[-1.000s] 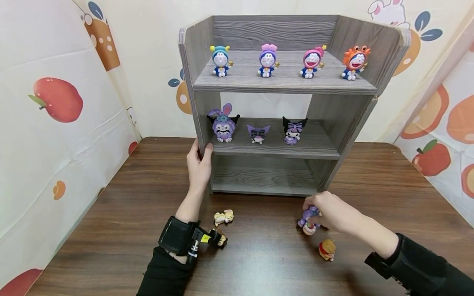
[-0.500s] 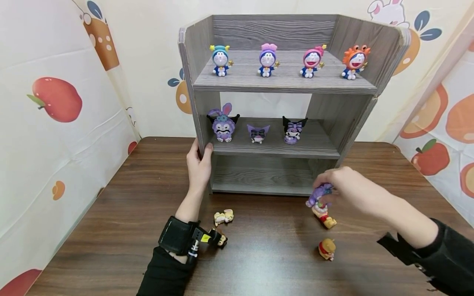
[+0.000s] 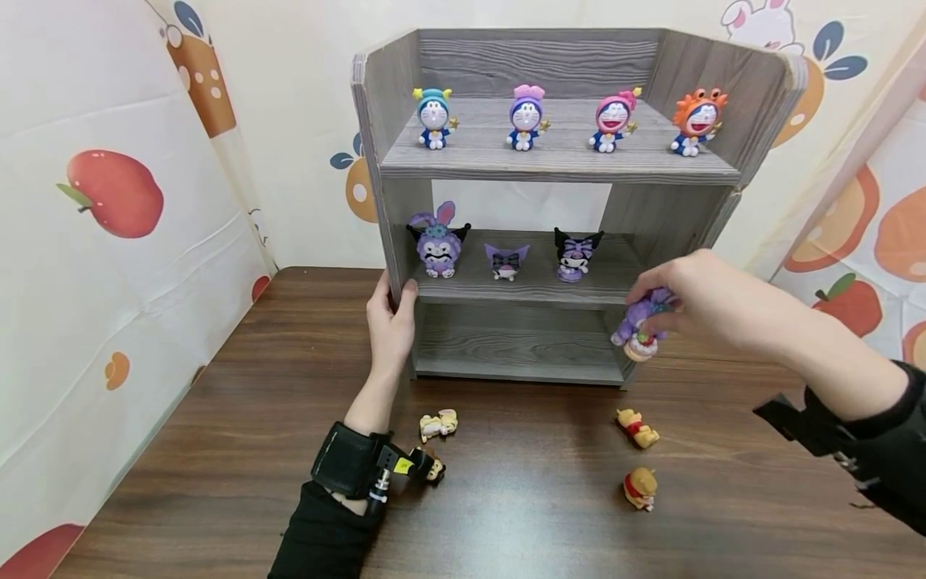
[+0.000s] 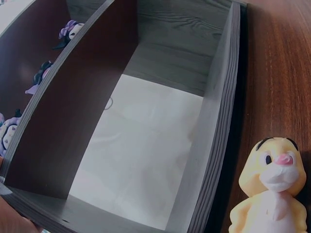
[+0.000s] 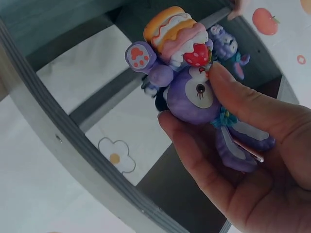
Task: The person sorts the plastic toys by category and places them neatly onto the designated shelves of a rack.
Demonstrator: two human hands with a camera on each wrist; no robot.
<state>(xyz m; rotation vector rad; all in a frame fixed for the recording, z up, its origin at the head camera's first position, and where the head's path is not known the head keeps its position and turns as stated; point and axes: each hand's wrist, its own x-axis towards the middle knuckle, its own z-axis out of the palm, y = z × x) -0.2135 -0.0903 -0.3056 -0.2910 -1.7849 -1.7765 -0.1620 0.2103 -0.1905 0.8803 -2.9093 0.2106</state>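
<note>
My right hand (image 3: 712, 301) pinches a purple rabbit figurine (image 5: 194, 97) that carries a strawberry cake, in front of the right side of a grey wooden shelf (image 3: 521, 378). In the head view the figurine hangs above the table, level with the lower shelf boards. My left hand (image 3: 391, 330) grips the shelf's left side panel, thumb in front. On the middle board stand a purple rabbit figurine with a moustache (image 3: 437, 251), a small purple-eared figurine (image 3: 506, 261) and a black-eared figurine (image 3: 574, 256). The fingers of my left hand are mostly hidden behind the panel.
Several blue figurines in coloured hats, one an orange crab hat (image 3: 698, 122), line the top board. On the brown table (image 3: 521, 498) lie a pale yellow figurine (image 3: 437, 425), a brown one (image 3: 436, 470) partly behind the wrist camera, and two yellow bears in red (image 3: 637, 429) (image 3: 640, 488).
My right hand has lifted the purple rabbit figurine off the table and raised it toward the shelf's right side. A yellow bear behind it has come into view. My left hand stays put.
</note>
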